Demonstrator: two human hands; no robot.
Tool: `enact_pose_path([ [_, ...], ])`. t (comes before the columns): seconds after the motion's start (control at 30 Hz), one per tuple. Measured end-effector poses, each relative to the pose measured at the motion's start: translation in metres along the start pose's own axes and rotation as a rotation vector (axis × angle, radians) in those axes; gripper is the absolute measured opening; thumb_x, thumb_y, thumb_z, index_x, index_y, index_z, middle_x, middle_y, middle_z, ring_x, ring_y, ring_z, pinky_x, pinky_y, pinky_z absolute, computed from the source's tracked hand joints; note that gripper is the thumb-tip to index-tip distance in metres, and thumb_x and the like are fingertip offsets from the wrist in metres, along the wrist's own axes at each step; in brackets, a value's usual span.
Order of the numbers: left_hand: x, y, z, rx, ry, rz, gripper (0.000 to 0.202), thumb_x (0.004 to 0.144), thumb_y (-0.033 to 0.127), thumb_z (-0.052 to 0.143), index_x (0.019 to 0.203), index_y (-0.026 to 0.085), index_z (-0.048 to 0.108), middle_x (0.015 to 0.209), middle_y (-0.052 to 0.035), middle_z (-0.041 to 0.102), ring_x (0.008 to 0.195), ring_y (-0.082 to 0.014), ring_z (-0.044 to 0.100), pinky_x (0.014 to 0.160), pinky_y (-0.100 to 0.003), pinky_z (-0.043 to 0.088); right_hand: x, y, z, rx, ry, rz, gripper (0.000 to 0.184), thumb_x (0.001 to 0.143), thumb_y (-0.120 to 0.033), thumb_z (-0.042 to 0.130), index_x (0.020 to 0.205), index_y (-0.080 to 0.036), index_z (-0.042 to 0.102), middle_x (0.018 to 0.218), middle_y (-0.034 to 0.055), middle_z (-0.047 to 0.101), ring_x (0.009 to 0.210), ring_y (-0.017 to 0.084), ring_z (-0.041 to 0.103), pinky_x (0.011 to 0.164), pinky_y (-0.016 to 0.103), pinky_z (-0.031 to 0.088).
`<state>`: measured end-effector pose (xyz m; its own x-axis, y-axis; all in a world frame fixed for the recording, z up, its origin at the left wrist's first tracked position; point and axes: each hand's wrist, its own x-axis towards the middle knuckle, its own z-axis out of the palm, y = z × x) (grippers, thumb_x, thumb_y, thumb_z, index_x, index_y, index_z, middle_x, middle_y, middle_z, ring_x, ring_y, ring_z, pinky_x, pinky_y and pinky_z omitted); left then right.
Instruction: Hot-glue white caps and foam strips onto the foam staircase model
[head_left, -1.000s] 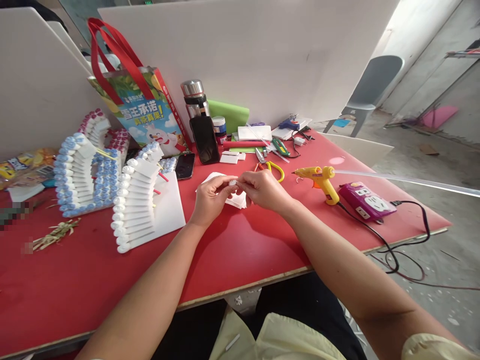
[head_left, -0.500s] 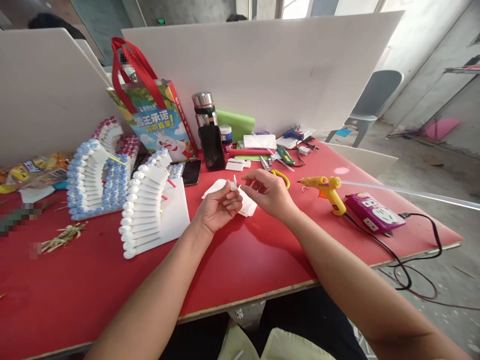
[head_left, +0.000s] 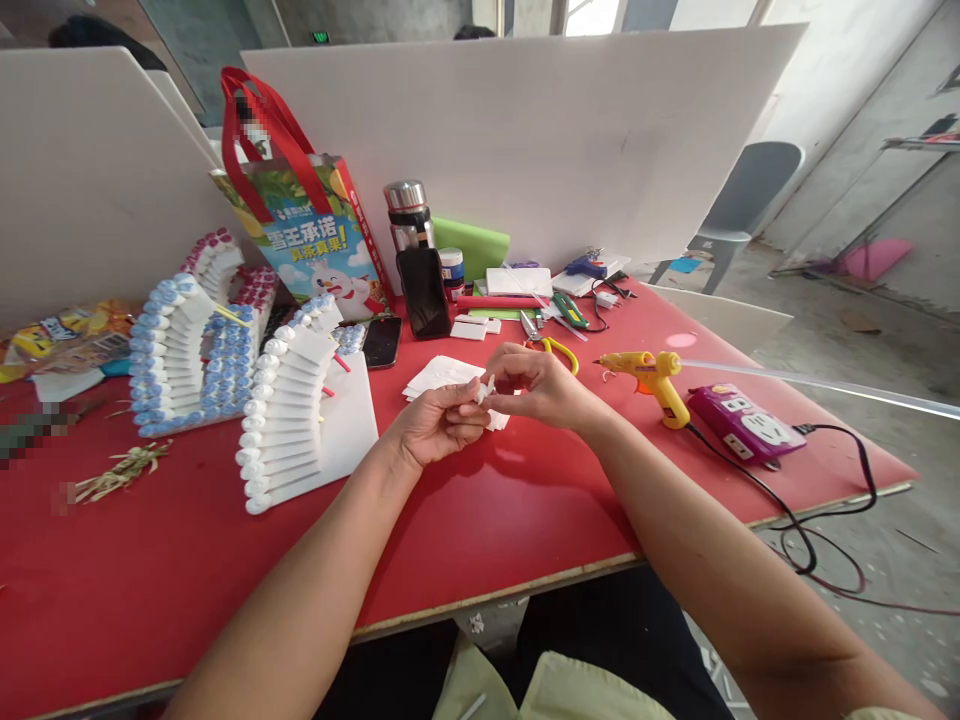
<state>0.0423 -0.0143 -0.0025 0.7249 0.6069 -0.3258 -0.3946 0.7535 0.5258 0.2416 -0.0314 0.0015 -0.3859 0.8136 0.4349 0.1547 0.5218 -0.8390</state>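
Between my two hands is a small crumpled piece of white paper (head_left: 486, 388), pinched from both sides. My left hand (head_left: 450, 415) has thumb and fingers closed on it. My right hand (head_left: 536, 385) is curled with its fingertips on the same piece. Just behind and below them lies a stack of white paper sheets (head_left: 439, 375) on the red table (head_left: 495, 520). To the left stands a curved row of white rolled pieces with rounded tips (head_left: 281, 430) on a white board (head_left: 360, 410).
A yellow glue gun (head_left: 649, 380) lies at right, corded near a purple box (head_left: 746, 425). Yellow-handled pliers (head_left: 559, 350), a phone (head_left: 382, 342), a thermos (head_left: 409, 215) and a shopping bag (head_left: 319, 240) stand or lie behind. A blue-and-white curved piece (head_left: 184, 360) is at left.
My right hand has closed in on the white paper, its fingers now touching it. My left hand has turned slightly and moved a little right.
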Motion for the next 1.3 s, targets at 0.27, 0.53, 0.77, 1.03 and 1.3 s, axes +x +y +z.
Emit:
enact_pose_path([
  [0.27, -0.001, -0.002, -0.001, 0.062, -0.029, 0.003, 0.010, 0.089, 0.012, 0.068, 0.080, 0.007, 0.064, 0.058, 0.0009, 0.046, 0.045, -0.0026, 0.040, 0.038, -0.010, 0.032, 0.001, 0.001, -0.006, -0.035, -0.051, -0.049, 0.015, 0.083, -0.030, 0.077, 0.090, -0.017, 0.075, 0.094, 0.0058, 0.062, 0.079, 0.015, 0.059, 0.066, 0.028, 0.047],
  [0.53, 0.005, 0.003, -0.007, 0.055, 0.007, 0.221, 0.005, 0.089, 0.010, 0.067, 0.088, 0.006, 0.067, 0.070, -0.0025, 0.053, 0.053, -0.0030, 0.044, 0.046, -0.012, 0.038, 0.002, 0.000, -0.009, 0.038, 0.212, 0.176, 0.038, 0.087, -0.041, 0.069, 0.114, -0.015, 0.069, 0.088, 0.0043, 0.066, 0.058, 0.010, 0.052, 0.054, 0.026, 0.045],
  [0.77, 0.008, -0.004, -0.004, 0.502, 0.099, 0.470, 0.026, 0.078, 0.031, 0.084, 0.092, 0.012, 0.073, 0.079, -0.0035, 0.065, 0.067, -0.0098, 0.059, 0.060, -0.020, 0.051, 0.004, 0.004, 0.007, -0.075, 0.202, 0.213, 0.033, 0.084, -0.045, 0.071, 0.099, -0.015, 0.071, 0.077, 0.0016, 0.064, 0.054, 0.008, 0.047, 0.048, 0.023, 0.036],
  [1.03, 0.010, -0.008, -0.003, 0.770, 0.179, 0.591, 0.034, 0.074, 0.039, 0.085, 0.094, 0.014, 0.077, 0.082, -0.0059, 0.072, 0.066, -0.0127, 0.062, 0.068, -0.028, 0.053, 0.002, 0.005, 0.006, -0.183, 0.234, 0.136, 0.018, 0.085, -0.034, 0.067, 0.080, -0.016, 0.066, 0.067, -0.0001, 0.061, 0.057, 0.010, 0.046, 0.052, 0.023, 0.035],
  [1.3, 0.008, -0.007, 0.001, 0.867, 0.247, 0.703, 0.031, 0.074, 0.039, 0.084, 0.091, 0.015, 0.077, 0.077, -0.0041, 0.070, 0.064, -0.0130, 0.061, 0.066, -0.028, 0.050, 0.003, 0.003, 0.007, -0.009, 0.195, 0.222, 0.024, 0.087, -0.040, 0.068, 0.087, -0.017, 0.066, 0.058, -0.0024, 0.059, 0.049, 0.011, 0.053, 0.049, 0.024, 0.042],
])
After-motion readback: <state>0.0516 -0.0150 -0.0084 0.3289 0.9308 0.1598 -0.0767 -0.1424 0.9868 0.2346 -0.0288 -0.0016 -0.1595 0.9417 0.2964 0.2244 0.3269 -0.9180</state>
